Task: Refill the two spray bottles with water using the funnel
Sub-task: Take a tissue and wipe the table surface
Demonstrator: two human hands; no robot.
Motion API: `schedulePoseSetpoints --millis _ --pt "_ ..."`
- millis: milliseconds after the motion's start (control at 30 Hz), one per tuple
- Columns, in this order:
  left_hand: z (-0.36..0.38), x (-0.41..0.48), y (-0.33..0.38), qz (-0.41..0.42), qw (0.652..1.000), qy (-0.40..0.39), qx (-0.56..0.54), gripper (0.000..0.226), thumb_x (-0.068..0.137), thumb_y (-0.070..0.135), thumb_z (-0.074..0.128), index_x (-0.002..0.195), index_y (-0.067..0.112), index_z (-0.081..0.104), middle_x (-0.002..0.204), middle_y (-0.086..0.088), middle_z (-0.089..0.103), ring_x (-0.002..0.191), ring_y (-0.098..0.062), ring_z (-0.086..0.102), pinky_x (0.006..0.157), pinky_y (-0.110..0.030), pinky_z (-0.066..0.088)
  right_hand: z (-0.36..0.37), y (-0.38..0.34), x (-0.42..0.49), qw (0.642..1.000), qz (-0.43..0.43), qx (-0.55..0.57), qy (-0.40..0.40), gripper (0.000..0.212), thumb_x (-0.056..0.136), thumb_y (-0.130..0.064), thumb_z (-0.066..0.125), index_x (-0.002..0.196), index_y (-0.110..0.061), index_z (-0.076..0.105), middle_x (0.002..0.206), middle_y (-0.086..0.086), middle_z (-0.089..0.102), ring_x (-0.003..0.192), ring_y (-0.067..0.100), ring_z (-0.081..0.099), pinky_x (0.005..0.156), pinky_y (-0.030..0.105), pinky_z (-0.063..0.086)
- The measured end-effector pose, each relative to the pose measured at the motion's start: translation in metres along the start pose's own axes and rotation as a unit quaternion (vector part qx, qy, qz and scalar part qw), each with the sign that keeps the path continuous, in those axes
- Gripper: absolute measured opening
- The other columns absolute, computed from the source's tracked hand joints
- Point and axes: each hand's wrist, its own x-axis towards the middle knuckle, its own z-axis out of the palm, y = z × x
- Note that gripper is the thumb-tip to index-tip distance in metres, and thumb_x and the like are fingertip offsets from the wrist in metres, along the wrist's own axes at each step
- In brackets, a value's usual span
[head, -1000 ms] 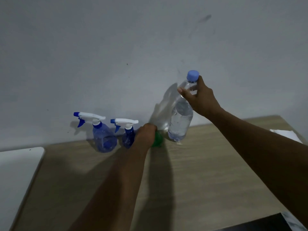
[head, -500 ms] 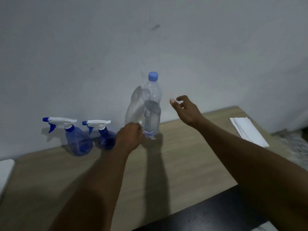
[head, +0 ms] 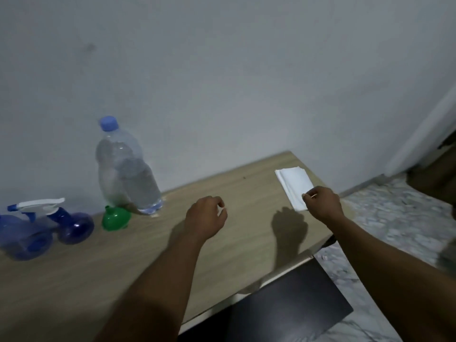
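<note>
Two blue spray bottles with white trigger heads stand at the far left of the wooden table: one (head: 22,235) at the frame's edge, the other (head: 74,224) beside it. A green funnel (head: 116,217) rests mouth-down to their right. Behind it stands a clear water bottle (head: 128,174) with a blue cap, against the wall. My left hand (head: 206,218) hovers over the table's middle, fingers loosely curled, holding nothing. My right hand (head: 322,202) pinches the near corner of a folded white cloth (head: 294,185) lying at the table's right end.
The wooden table (head: 234,243) ends just right of the cloth; a marbled floor (head: 394,218) lies beyond. A dark panel (head: 283,307) sits below the table's front edge. A pale wall runs right behind the bottles.
My left hand has left the funnel, which now shows on the table, and moved right. My right hand swung right from beside the water bottle to the white cloth. The view turned right.
</note>
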Motion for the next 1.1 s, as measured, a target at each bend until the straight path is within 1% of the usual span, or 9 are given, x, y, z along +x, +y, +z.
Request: schedulePoseSetpoints --millis 167,267,400,500,567,733,833,967,1100 --pt "0.088 0.034 0.084 0.014 0.997 -0.079 -0.021 0.026 0.085 0.045 0.058 0.108 0.034 0.064 0.101 0.010 0.064 0.097 -0.011 0.062 0.083 -0.032 0.052 -0.028 0.073 0.067 0.998 0.051 0.019 -0.029 0.009 0.085 -0.024 0.061 0.081 -0.019 0.067 0.085 0.008 0.070 0.083 0.030 0.064 0.076 0.036 0.054" --pt "0.134 0.051 0.127 0.012 0.993 -0.107 -0.037 0.032 0.083 0.048 0.056 0.112 0.036 0.061 0.106 0.010 0.061 0.100 -0.009 0.063 0.086 -0.036 0.054 -0.027 0.095 0.097 0.997 0.038 0.022 -0.061 0.009 0.085 -0.022 0.061 0.080 -0.018 0.067 0.080 0.004 0.067 0.082 0.027 0.062 0.071 0.029 0.046" --pt "0.173 0.070 0.165 0.015 0.993 -0.116 -0.026 0.045 0.079 0.054 0.060 0.119 0.036 0.056 0.115 0.009 0.058 0.105 -0.014 0.059 0.084 -0.039 0.054 -0.015 0.108 0.125 0.992 -0.013 0.014 -0.128 0.012 0.088 -0.019 0.059 0.093 -0.018 0.070 0.088 0.001 0.067 0.083 0.020 0.059 0.074 0.028 0.045" --pt "0.187 0.081 0.179 0.027 0.992 -0.119 0.010 0.050 0.077 0.055 0.068 0.122 0.037 0.054 0.123 0.011 0.056 0.110 -0.015 0.054 0.086 -0.039 0.053 -0.006 0.116 0.137 0.985 -0.046 0.013 -0.164 0.020 0.088 -0.011 0.055 0.098 -0.017 0.071 0.096 0.001 0.070 0.088 0.021 0.062 0.079 0.033 0.052" --pt "0.195 0.088 0.181 0.039 0.991 -0.122 0.036 0.045 0.080 0.051 0.070 0.121 0.037 0.057 0.122 0.011 0.055 0.109 -0.016 0.054 0.085 -0.038 0.053 -0.001 0.120 0.142 0.982 -0.059 0.022 -0.179 0.017 0.087 -0.013 0.061 0.102 -0.016 0.071 0.096 0.002 0.071 0.091 0.022 0.064 0.085 0.038 0.055" --pt "0.200 0.097 0.178 0.043 0.992 -0.111 0.050 0.019 0.090 0.041 0.061 0.106 0.034 0.069 0.109 0.011 0.063 0.101 -0.015 0.056 0.082 -0.039 0.054 0.010 0.119 0.148 0.976 -0.090 0.034 -0.194 0.019 0.085 -0.026 0.071 0.102 -0.018 0.070 0.089 -0.003 0.068 0.085 0.016 0.063 0.083 0.032 0.054" --pt "0.194 0.102 0.179 0.027 0.994 -0.105 0.018 0.021 0.090 0.043 0.060 0.103 0.033 0.073 0.102 0.012 0.068 0.094 -0.012 0.060 0.081 -0.037 0.054 0.010 0.115 0.146 0.974 -0.117 0.036 -0.193 0.021 0.083 -0.024 0.067 0.104 -0.022 0.067 0.097 0.002 0.067 0.087 0.016 0.061 0.083 0.034 0.053" --pt "0.189 0.108 0.180 -0.009 0.993 -0.114 -0.028 0.027 0.087 0.048 0.061 0.103 0.032 0.075 0.102 0.015 0.073 0.089 -0.009 0.065 0.081 -0.034 0.056 0.005 0.113 0.140 0.964 -0.156 0.048 -0.210 0.027 0.078 -0.028 0.069 0.101 -0.040 0.062 0.110 0.000 0.051 0.098 0.016 0.054 0.091 0.031 0.048" --pt "0.190 0.111 0.175 -0.026 0.994 -0.104 -0.037 0.031 0.083 0.055 0.054 0.100 0.038 0.074 0.096 0.019 0.074 0.085 -0.006 0.067 0.077 -0.035 0.058 0.002 0.114 0.135 0.955 -0.183 0.025 -0.232 0.026 0.073 -0.033 0.079 0.098 -0.030 0.072 0.111 -0.003 0.047 0.104 0.012 0.048 0.095 0.028 0.042"
